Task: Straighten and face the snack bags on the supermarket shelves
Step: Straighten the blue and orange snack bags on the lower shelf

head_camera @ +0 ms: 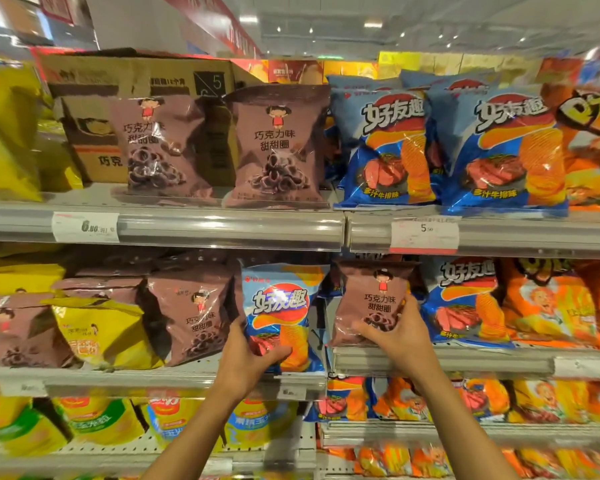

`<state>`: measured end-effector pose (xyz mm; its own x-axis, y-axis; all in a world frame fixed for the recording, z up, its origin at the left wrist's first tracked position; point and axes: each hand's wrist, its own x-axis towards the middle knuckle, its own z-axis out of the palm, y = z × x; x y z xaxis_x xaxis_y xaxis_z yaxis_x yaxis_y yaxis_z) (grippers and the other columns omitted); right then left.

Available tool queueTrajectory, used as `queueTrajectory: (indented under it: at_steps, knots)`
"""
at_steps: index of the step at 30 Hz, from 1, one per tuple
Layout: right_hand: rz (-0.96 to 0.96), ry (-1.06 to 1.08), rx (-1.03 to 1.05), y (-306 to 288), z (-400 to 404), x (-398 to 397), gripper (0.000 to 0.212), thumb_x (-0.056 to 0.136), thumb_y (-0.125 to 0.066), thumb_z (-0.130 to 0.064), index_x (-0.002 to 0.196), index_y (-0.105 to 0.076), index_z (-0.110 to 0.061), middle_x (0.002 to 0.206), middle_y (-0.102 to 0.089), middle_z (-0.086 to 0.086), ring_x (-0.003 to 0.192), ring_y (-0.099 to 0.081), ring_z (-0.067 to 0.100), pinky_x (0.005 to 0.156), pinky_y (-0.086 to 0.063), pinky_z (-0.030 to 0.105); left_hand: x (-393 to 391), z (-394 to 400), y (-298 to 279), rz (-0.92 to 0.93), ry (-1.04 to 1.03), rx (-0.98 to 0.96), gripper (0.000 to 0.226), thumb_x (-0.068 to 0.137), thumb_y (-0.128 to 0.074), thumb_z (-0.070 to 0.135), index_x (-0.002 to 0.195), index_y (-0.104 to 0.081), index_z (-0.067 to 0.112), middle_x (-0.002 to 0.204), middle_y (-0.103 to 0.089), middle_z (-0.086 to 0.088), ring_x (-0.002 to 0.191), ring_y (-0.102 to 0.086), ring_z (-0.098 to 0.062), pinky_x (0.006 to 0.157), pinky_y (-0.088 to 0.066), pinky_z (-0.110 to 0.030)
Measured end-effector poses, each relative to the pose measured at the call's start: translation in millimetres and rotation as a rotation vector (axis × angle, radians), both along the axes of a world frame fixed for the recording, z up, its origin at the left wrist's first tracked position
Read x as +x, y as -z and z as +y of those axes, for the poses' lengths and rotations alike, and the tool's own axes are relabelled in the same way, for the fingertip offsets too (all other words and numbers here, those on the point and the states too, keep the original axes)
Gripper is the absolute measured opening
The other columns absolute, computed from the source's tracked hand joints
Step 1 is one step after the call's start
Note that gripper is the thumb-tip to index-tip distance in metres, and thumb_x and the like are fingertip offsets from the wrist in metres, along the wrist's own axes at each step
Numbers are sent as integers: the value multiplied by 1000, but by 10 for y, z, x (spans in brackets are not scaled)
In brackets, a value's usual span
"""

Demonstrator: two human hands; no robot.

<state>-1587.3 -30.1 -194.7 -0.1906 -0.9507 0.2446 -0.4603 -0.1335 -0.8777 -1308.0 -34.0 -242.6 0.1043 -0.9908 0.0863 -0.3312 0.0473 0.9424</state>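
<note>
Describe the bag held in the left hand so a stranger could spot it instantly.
Find the second shelf from the top, the one under the two white price tags. Near its middle, the left hand grips a blue chip bag by its lower edge. It is the only blue bag on that stretch, with brown chocolate-ring bags to its left and another brown bag to its right.

The brown snack bag in the right hand is showing a glossy plastic film that is creasing and catching ceiling light. The blue chip bag in the left hand is shining the same way. At 11 o'clock a cardboard box is looking matt and torn at its edge. The shelf rails are gleaming as smooth clear plastic over grey metal, holding paper price tags.
</note>
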Motion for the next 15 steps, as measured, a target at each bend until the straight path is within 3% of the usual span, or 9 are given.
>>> queueTrajectory:
  at_steps: [3, 6, 11, 13, 15]
  knots:
    - [44, -5, 49, -19, -101, -26, 104, 54, -91, -55, 137, -36, -25, 113, -61, -14, 99, -62, 7, 81, -47, 17, 2, -123, -11, 34, 1, 30, 93, 60, -94, 17, 134, -39, 9, 113, -65, 0, 95, -63, -3, 81, -51, -14]
    - [41, -13, 83, 20, -189, -65, 98, 60, -95, -44, 137, -39, -23, 119, -65, -5, 104, -65, 13, 89, -51, 26, 11, -211, -23, 70, 37, 72, 81, 61, -93, 8, 127, -46, 7, 105, -68, 1, 86, -67, -2, 75, -55, -17]
    - [42, -34, 68, 33, -226, -48, 79, 61, -95, -41, 120, -43, -32, 106, -65, -17, 93, -62, -4, 66, -46, 6, 36, -256, -50, 145, 103, 91, 62, 65, -89, 2, 120, -59, 5, 101, -75, -7, 85, -73, -11, 69, -56, -17]
    - [58, -42, 63, 39, -229, -46, 79, 61, -94, -43, 119, -42, -33, 105, -64, -19, 91, -61, -6, 69, -45, 6, 42, -244, -56, 171, 87, 99, 59, 66, -89, 1, 117, -60, 3, 99, -76, -11, 84, -74, -18, 68, -58, -21]
    - [72, -48, 67, 54, -240, -61, 81, 61, -94, -46, 122, -43, -30, 109, -66, -13, 96, -64, 4, 80, -48, 15, 45, -220, -79, 191, 58, 78, 57, 64, -88, -2, 113, -60, 0, 97, -75, -17, 77, -74, -21, 64, -58, -23]
